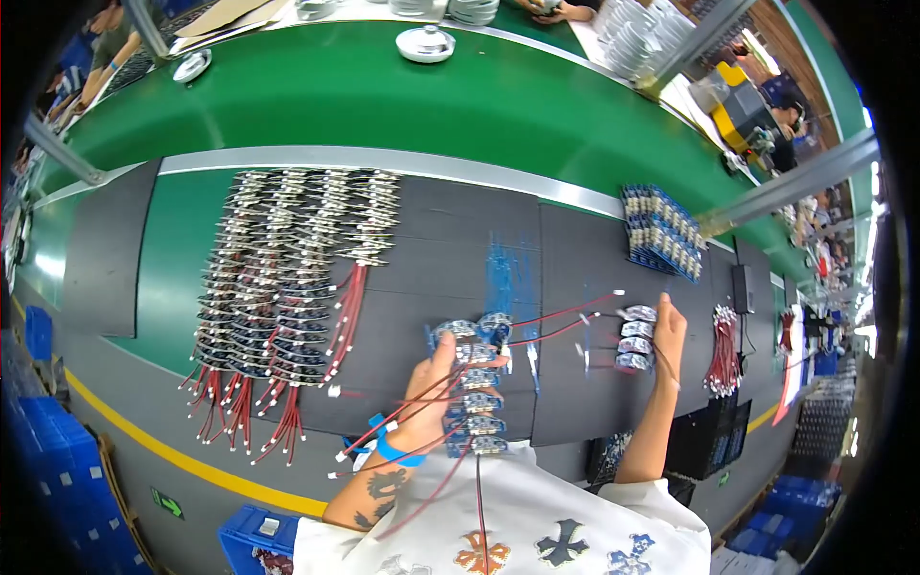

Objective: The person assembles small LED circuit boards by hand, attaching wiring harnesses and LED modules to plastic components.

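My left hand (433,385), a blue band on its wrist, is closed on a column of small blue circuit boards (482,402) near the front edge of the bench. Red and black wires (398,422) with white plugs trail from these boards. My right hand (670,331) is raised to the right, its fingers curled at the edge of a short strip of several boards (635,337) with silvery tops. Two more wire leads (565,314) stretch between the two sets of boards. The right fingertips are partly hidden.
Dense rows of wired boards (278,259) lie at the left on the black mat (460,220). A stack of boards (661,230) stands at the far right, and a red wire bundle (723,355) beyond my right hand. Behind runs a green conveyor (316,96) carrying a white round part (425,44).
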